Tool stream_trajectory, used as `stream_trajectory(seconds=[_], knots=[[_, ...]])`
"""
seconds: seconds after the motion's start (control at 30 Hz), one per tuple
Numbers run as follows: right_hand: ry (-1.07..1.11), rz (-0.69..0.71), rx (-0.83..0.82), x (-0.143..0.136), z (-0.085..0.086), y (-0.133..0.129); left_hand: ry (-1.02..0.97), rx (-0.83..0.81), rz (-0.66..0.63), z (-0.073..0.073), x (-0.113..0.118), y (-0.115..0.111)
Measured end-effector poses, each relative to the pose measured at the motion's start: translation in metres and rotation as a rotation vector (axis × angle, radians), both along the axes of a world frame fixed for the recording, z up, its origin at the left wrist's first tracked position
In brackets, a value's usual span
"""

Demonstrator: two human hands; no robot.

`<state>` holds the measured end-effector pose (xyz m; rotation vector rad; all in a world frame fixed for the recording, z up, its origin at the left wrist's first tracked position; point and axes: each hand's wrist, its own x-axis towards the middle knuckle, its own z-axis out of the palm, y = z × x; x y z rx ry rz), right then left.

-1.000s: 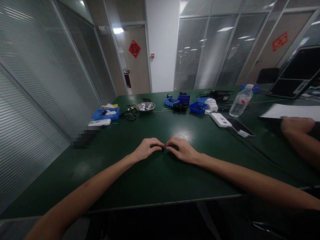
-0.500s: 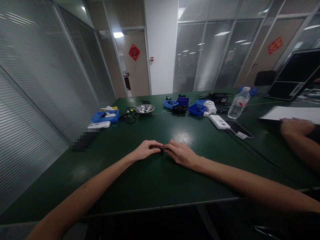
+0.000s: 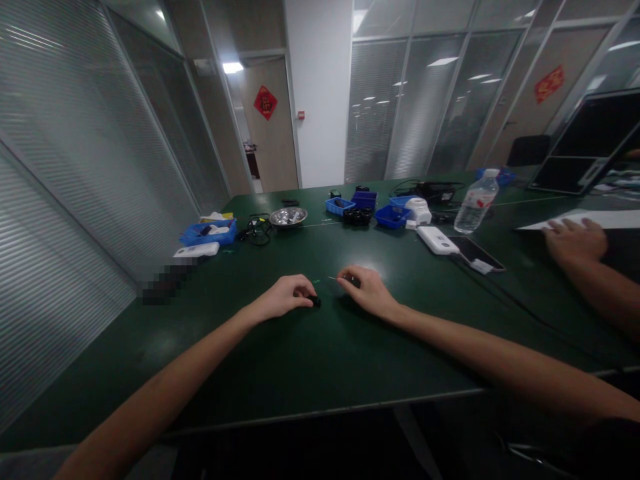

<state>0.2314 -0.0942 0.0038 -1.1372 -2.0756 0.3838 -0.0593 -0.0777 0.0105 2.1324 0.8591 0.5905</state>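
A small black piece sits pinched in the left grip, its dark, rounded end poking out past the fingertips toward the right, low over the table; whether it touches the surface cannot be told. A slim tool lies in the right grip, its dark handle mostly covered by the fingers. Its thin, pale shaft points left, roughly level, bare at the tip and apart from the black piece.

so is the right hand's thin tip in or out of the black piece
Out: the tip shows bare, with green table visible between it and the black piece in the left hand.
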Motion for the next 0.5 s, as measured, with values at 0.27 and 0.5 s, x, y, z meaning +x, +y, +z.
stream_trajectory(seconds=[0.27, 0.5], knots=[[0.003, 0.014, 0.007, 0.001, 0.001, 0.0, 0.206, 0.287, 0.122, 0.005, 0.0, 0.016], [0.021, 0.023, 0.007, 0.001, 0.001, -0.001, 0.284, 0.399, 0.147, -0.006, 0.036, 0.02]])
